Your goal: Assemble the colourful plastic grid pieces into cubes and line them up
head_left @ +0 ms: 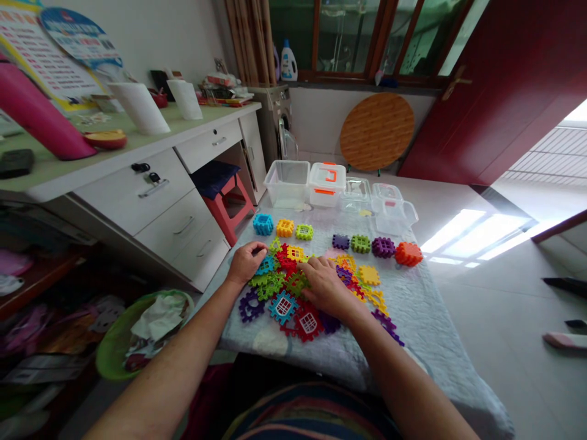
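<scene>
A loose heap of colourful plastic interlocking building tiles lies on the cloth-covered table [440,342]. At the heap's left edge is my left hand [245,264], its fingers curled together beside a blue tile [266,265]; whatever they hold, if anything, is hidden. My right hand [324,282] rests palm down over the middle of the heap, fingers stretched out and touching tiles near a green tile [297,283]. Closer to me lie a blue window tile [283,307], a red window tile [309,322] and a purple tile [252,305]. A yellow tile [369,275] is to the right.
Behind the heap stand stacks sorted by colour, among them a blue stack [263,224], a purple stack [383,247] and an orange stack [408,254]. Clear plastic boxes, including an open bin [288,183] and a lidded box [327,185], line the far edge.
</scene>
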Available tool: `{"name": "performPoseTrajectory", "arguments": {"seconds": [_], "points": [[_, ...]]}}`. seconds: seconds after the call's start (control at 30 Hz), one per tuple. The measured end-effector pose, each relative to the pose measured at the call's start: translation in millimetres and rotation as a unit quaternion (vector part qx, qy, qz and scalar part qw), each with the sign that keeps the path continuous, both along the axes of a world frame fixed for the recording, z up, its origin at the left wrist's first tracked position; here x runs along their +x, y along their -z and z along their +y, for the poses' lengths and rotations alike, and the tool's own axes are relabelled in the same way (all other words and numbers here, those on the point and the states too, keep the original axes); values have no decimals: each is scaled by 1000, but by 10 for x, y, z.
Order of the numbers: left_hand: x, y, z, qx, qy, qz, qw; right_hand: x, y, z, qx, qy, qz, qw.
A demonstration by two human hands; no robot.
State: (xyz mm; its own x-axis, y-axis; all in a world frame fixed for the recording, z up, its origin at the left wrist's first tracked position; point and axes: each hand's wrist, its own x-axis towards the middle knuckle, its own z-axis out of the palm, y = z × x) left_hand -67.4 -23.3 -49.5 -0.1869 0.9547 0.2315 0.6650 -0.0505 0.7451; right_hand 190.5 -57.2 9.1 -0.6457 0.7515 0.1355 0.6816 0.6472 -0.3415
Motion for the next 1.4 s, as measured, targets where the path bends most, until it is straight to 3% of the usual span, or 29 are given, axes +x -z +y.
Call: {"name": "performPoseTrajectory", "arguments": {"seconds": [0.2, 0.33, 0.47, 0.5, 0.6, 0.77, 1.23, 1.4], "points": [[-14, -1, 11, 11, 19, -38, 999, 92, -85, 14, -57, 4, 150, 987], [-63, -203, -109, 33, 54, -56, 996, 286, -124, 79, -7, 82, 225, 971], [-67, -575, -456, -17, 190, 36, 981, 468, -51, 149, 47, 141, 189, 971], [-56, -649, -552, -44, 235, 74, 968, 500, -26, 156, 47, 139, 176, 974], [-12, -744, -778, -82, 283, 149, 944, 571, 24, 145, 5, 98, 137, 986], [45, -645, -873, -106, 264, 201, 937, 657, 12, 104, -56, 53, 134, 988], [182, -539, -846, -36, 244, 246, 937, 665, 101, 132, -42, 24, 91, 995], [187, -603, -857, 10, 234, 244, 941, 635, 54, 120, -44, 41, 68, 996]]}}
